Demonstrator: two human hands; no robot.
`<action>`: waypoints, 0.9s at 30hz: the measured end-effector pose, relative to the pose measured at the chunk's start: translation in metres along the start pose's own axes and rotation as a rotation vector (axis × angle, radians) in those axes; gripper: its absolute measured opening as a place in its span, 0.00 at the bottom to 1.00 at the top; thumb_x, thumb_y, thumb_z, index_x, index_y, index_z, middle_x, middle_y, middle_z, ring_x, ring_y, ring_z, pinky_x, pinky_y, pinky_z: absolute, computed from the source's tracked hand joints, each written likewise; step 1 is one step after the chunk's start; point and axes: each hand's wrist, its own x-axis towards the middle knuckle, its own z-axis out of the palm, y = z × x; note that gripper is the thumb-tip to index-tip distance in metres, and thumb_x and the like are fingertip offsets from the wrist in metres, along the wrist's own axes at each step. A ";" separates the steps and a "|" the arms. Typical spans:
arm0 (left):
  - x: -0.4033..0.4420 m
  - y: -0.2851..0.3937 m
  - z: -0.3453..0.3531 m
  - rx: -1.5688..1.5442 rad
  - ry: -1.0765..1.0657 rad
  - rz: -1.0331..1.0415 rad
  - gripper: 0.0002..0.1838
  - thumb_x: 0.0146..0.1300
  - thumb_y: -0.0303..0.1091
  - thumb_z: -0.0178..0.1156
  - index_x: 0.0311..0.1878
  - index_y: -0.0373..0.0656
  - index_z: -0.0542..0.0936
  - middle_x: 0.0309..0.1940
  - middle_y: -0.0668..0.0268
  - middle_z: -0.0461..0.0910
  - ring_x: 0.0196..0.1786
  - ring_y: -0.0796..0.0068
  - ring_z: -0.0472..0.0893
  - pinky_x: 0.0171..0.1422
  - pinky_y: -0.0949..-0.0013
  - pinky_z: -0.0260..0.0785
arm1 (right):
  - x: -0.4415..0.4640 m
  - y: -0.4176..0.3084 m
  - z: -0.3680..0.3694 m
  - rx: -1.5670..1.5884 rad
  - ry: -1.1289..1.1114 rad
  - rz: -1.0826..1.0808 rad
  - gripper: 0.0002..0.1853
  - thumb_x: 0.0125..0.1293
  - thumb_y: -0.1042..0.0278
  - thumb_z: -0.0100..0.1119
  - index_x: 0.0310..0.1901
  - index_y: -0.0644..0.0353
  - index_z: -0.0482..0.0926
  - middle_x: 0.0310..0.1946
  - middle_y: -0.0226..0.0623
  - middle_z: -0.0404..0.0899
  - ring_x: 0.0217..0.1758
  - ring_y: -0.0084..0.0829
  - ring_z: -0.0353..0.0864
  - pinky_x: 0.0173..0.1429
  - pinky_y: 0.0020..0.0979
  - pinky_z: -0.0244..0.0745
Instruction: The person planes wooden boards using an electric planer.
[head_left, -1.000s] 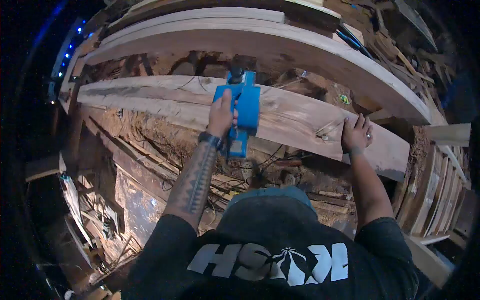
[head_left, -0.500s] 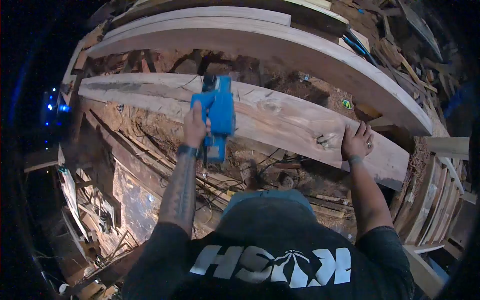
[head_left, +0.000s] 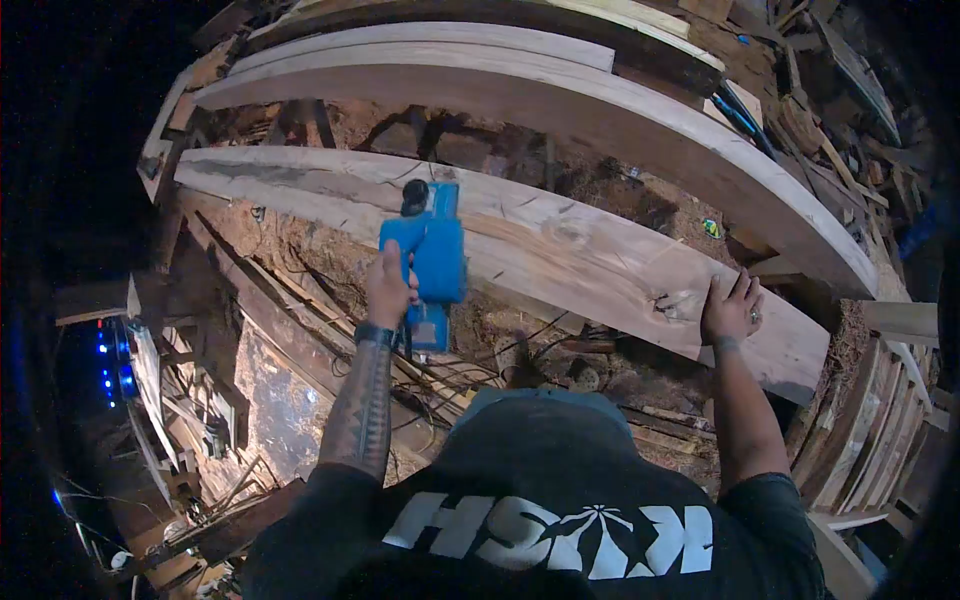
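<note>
We see scrap wood [head_left: 853, 85] toward the far right corner of the ground [head_left: 752, 62], wooden slats [head_left: 868, 430] by its right edge, blue lights [head_left: 107, 365] toward its left.

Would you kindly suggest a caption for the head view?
Left hand holds a blue power tool across a long board; right hand rests near its end.

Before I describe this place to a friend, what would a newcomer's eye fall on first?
Probably the bright blue power tool, gripped in the left hand over the long pale plank. Next, the right hand, resting near the plank's right end, and the white lettering, upside down across the dark shirt.
</note>
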 end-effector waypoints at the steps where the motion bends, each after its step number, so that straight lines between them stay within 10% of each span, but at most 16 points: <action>1: 0.017 -0.001 -0.001 0.002 0.008 0.008 0.38 0.79 0.72 0.44 0.47 0.38 0.77 0.20 0.67 0.74 0.17 0.76 0.72 0.22 0.66 0.68 | -0.001 -0.001 -0.003 0.001 -0.004 0.001 0.44 0.76 0.25 0.44 0.85 0.41 0.57 0.88 0.39 0.50 0.89 0.54 0.49 0.85 0.61 0.43; 27: 0.066 0.016 -0.015 -0.154 -0.064 -0.013 0.39 0.76 0.75 0.47 0.48 0.39 0.76 0.20 0.67 0.73 0.18 0.75 0.73 0.21 0.63 0.70 | -0.003 0.001 0.007 0.038 0.077 -0.032 0.42 0.76 0.25 0.45 0.82 0.43 0.63 0.86 0.42 0.54 0.88 0.52 0.51 0.83 0.65 0.45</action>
